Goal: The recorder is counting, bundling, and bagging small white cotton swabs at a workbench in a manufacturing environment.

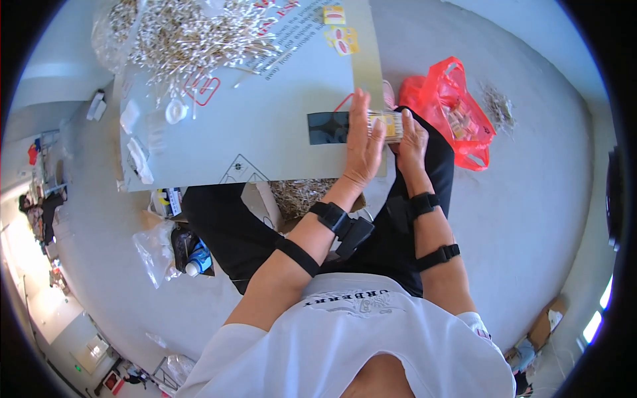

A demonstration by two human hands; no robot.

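A bundle of cotton swabs [387,123] with a yellow label around it is between my hands, just off the right edge of the board. My left hand [363,151] is flat, fingers stretched out, its palm side against the bundle's left end and its thumb along the near side. Around the right end, the fingers of my right hand [413,140] are bent and grip the bundle. Part of the bundle is covered by both hands. Loose cotton swabs [192,40] lie in a large heap at the board's far left.
The grey board [265,149] bears a dark rectangle [325,128], yellow labels [342,40] and a white tape roll [176,111]. A red plastic bag [458,119] with packs inside stands on the right, near scattered swabs [497,106]. Under the board is a cardboard box [265,202].
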